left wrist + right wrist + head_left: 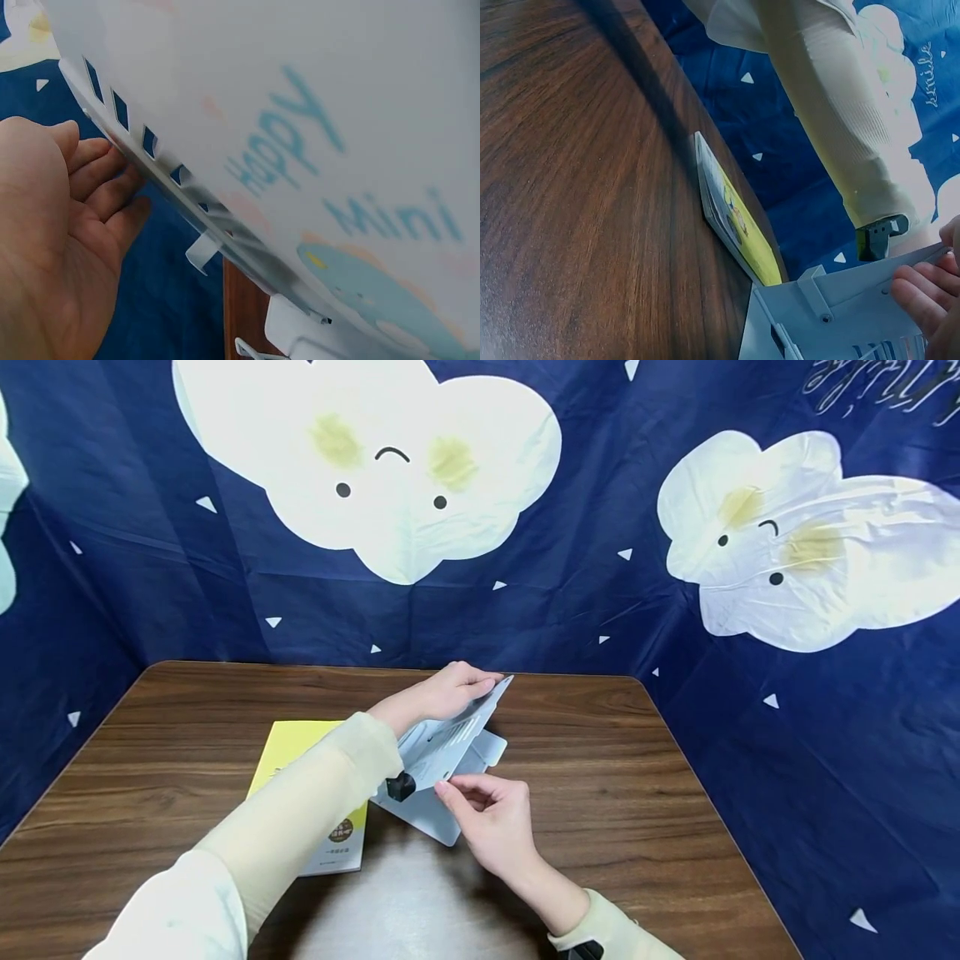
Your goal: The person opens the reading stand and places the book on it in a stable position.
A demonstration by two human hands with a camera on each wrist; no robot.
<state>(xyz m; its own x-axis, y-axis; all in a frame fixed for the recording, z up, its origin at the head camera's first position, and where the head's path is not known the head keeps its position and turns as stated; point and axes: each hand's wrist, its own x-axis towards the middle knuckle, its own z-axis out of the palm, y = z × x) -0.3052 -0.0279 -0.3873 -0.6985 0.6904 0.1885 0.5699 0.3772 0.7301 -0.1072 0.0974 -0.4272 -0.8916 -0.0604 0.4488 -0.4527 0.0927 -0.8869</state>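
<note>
A pale blue book stand (457, 739) rises at a slant from its flat base plate (427, 818) on the table. Its slotted panel (225, 90) carries the words "Happy Mini" and a blue cartoon figure in the left wrist view. My left hand (453, 691) grips the panel's far upper edge, and in its wrist view the fingers (109, 180) lie along the panel's rim. With thumb and index finger my right hand (495, 822) pinches the panel's near lower corner. The right wrist view shows the panel's other side (855, 292) with the curled right fingers (922, 296) against it.
Left of the stand lies a yellow book (300, 739), partly covered by my left sleeve (300, 810). Brown wooden table (615, 802) surrounds both. Behind it hangs a dark blue cloth (585, 610) with white clouds.
</note>
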